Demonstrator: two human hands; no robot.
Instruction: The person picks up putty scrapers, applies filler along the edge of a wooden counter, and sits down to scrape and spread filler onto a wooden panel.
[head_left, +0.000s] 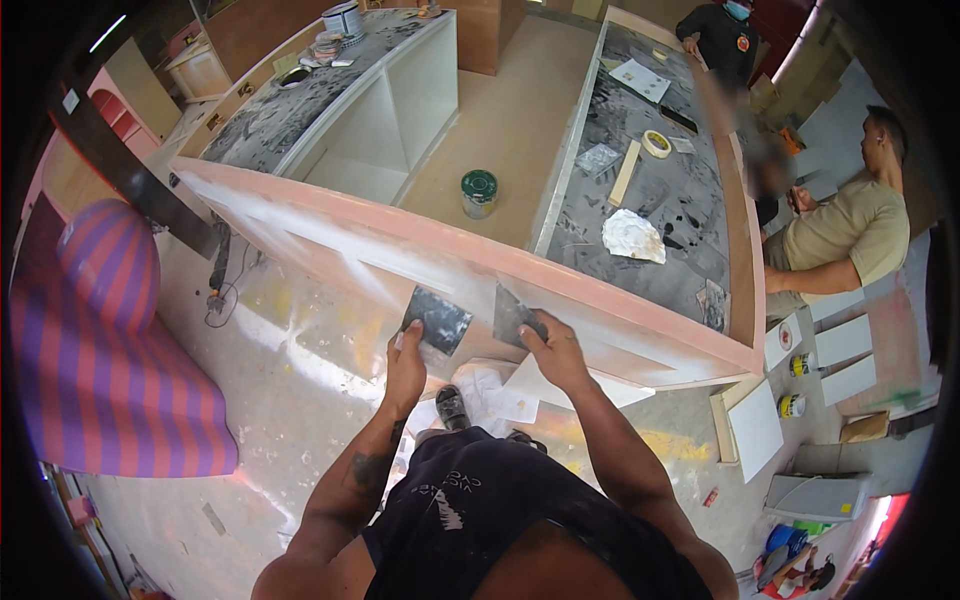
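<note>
My left hand [405,362] is closed on a dark, square, flat plate [440,322] smeared with white paste, its thumb lying along the lower left edge. A grey scraper blade [510,318] with a dark handle is in my right hand [556,352], fingers wrapped around it. Both tools are in front of the counter's pink and white panel [370,250], close to its face. I cannot tell whether the blade touches the panel. The panel has whitish patches and recessed sections along its length.
Across the counter's right top [665,190] lie a tape roll [656,144], a wood strip [624,172] and a crumpled white sheet [633,236]. A green-topped can [479,192] stands behind the panel. People [850,235] are at the right. A striped purple form [120,370] fills the left.
</note>
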